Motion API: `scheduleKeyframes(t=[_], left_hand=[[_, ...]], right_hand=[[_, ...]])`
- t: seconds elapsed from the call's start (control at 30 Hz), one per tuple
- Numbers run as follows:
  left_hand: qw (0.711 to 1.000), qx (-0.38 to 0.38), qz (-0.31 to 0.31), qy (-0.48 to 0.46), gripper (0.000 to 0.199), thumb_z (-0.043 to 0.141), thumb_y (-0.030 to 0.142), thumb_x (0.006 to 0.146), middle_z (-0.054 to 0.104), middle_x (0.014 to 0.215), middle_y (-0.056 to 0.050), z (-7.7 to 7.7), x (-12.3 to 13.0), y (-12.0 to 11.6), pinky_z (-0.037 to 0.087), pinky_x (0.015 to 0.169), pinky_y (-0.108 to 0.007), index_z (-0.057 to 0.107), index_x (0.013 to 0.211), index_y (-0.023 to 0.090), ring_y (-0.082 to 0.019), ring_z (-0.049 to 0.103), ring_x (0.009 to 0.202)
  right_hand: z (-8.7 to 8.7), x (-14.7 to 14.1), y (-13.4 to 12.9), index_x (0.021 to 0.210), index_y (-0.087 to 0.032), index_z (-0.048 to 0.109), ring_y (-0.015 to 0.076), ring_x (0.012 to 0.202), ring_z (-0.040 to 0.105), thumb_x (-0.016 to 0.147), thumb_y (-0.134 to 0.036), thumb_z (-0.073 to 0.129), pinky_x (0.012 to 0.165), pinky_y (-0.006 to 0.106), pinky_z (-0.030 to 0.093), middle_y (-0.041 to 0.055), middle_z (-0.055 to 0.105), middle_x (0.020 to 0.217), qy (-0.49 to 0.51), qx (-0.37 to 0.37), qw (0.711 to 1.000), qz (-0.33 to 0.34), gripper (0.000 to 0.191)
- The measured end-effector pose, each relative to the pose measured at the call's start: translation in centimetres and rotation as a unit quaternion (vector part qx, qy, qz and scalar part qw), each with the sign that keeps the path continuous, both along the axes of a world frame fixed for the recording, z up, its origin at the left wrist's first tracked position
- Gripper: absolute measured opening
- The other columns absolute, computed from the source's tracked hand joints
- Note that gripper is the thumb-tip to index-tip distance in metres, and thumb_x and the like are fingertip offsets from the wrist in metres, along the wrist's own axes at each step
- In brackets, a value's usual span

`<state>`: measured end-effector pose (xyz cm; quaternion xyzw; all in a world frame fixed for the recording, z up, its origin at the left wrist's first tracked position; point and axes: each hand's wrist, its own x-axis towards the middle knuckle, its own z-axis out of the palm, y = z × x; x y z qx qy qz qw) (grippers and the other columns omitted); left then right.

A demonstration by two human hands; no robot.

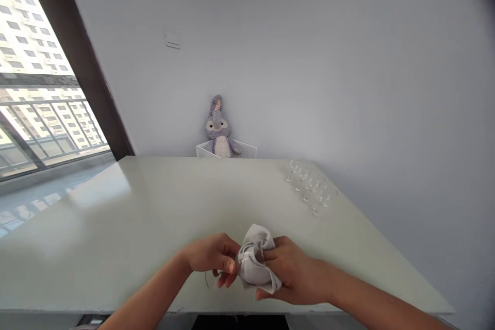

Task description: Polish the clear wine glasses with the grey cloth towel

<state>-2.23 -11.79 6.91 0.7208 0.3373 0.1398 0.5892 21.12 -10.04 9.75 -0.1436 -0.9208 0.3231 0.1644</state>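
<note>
Low over the front of the table, my left hand (218, 259) is closed around a clear stemmed glass (210, 280), which lies on its side. Its round foot shows at the left of my fingers, while its bowl is mostly covered by a pale grey-white cloth (255, 270). From the other side, my right hand (292, 270) grips the bunched cloth, with some fingers pushed into its folds at the glass's mouth. Those fingertips are hidden by the fabric.
Several clear glass-like pieces (309, 183) stand in rows at the table's right edge. Behind the pale table (166, 206), a purple plush toy (221, 136) sits in a white perforated basket (247, 150) against the wall. A window (42, 77) is at left.
</note>
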Motion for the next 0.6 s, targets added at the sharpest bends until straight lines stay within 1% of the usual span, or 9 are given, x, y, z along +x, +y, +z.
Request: scheduleKeyframes(t=[0.07,0.13,0.2,0.27,0.33,0.4,0.43,0.5,0.6], left_hand=[[0.981,0.148,0.116,0.044,0.051,0.046,0.060,0.073,0.063,0.076,-0.006,-0.1,0.7,-0.8,0.042,0.059,-0.024,0.060,0.097,0.017,-0.015,0.055,0.068],[0.919,0.305,0.220,0.116,0.050,0.054,0.050,0.073,0.063,0.087,-0.006,0.0,1.5,-1.6,0.041,0.073,-0.031,0.052,0.115,0.022,-0.019,0.053,0.083],[0.886,0.354,0.255,0.157,0.049,0.055,0.043,0.075,0.063,0.083,-0.005,0.2,1.7,-2.0,0.040,0.075,-0.033,0.049,0.119,0.023,-0.019,0.051,0.081],[0.933,0.259,0.215,0.129,0.037,0.051,0.041,0.078,0.061,0.070,-0.003,0.2,1.2,-2.1,0.041,0.066,-0.028,0.057,0.109,0.021,-0.015,0.051,0.068],[0.989,0.078,0.116,0.049,0.038,0.050,0.049,0.076,0.057,0.059,-0.001,-0.1,0.4,-1.8,0.038,0.052,-0.022,0.062,0.092,0.017,-0.011,0.047,0.053],[0.997,-0.068,0.021,-0.027,0.048,0.052,0.059,0.069,0.054,0.054,-0.001,-0.4,-0.1,-1.5,0.032,0.043,-0.021,0.062,0.079,0.013,-0.009,0.042,0.045],[0.995,-0.092,0.007,-0.050,0.052,0.052,0.062,0.067,0.055,0.056,-0.002,-0.4,-0.2,-1.4,0.031,0.042,-0.021,0.062,0.077,0.012,-0.009,0.042,0.045],[0.997,-0.030,0.057,-0.050,0.050,0.050,0.060,0.070,0.059,0.065,-0.004,-0.3,0.0,-1.3,0.034,0.047,-0.021,0.060,0.084,0.013,-0.010,0.047,0.052],[0.957,0.205,0.199,0.044,0.040,0.051,0.048,0.076,0.062,0.080,-0.004,0.2,0.9,-1.6,0.039,0.064,-0.025,0.056,0.105,0.020,-0.014,0.051,0.072]], right_hand=[[-1.0,-0.4,-0.1,0.085,-0.021,0.067,0.0169,0.068,0.059,0.078,-0.045,0.052,0.065,0.028,0.043,0.0049,0.066,0.075,0.052,-0.108,0.991,-0.056,0.028],[-1.9,-0.9,0.1,0.081,-0.014,0.065,0.0150,0.057,0.058,0.082,-0.049,0.044,0.056,0.027,0.044,0.0058,0.065,0.069,0.114,-0.245,0.956,-0.114,0.040],[-2.2,-1.1,0.1,0.086,-0.011,0.064,0.0141,0.051,0.057,0.086,-0.050,0.034,0.051,0.027,0.045,0.0069,0.064,0.069,0.127,-0.308,0.935,-0.119,0.049],[-1.5,-0.9,0.1,0.093,-0.013,0.062,0.0146,0.055,0.059,0.085,-0.051,0.035,0.054,0.027,0.046,0.0071,0.065,0.074,0.081,-0.267,0.958,-0.067,0.048],[-0.1,-0.4,-0.1,0.091,-0.017,0.064,0.0168,0.069,0.061,0.081,-0.048,0.046,0.066,0.028,0.045,0.0064,0.065,0.081,0.027,-0.173,0.985,0.000,0.037],[1.3,0.0,-0.1,0.088,-0.020,0.064,0.0179,0.082,0.060,0.079,-0.039,0.054,0.077,0.029,0.041,0.0053,0.065,0.087,-0.007,-0.073,0.996,0.051,0.024],[1.8,0.1,0.0,0.088,-0.020,0.064,0.0175,0.085,0.059,0.079,-0.035,0.055,0.079,0.028,0.040,0.0046,0.065,0.088,-0.017,-0.033,0.997,0.063,0.020],[2.3,0.2,0.3,0.090,-0.021,0.063,0.0154,0.083,0.058,0.080,-0.031,0.054,0.075,0.025,0.039,0.0026,0.064,0.088,-0.036,0.025,0.998,0.054,0.017],[1.9,0.1,1.0,0.083,-0.019,0.062,0.0144,0.074,0.057,0.080,-0.035,0.054,0.066,0.022,0.040,0.0006,0.063,0.080,-0.042,0.011,0.998,-0.044,0.018]])
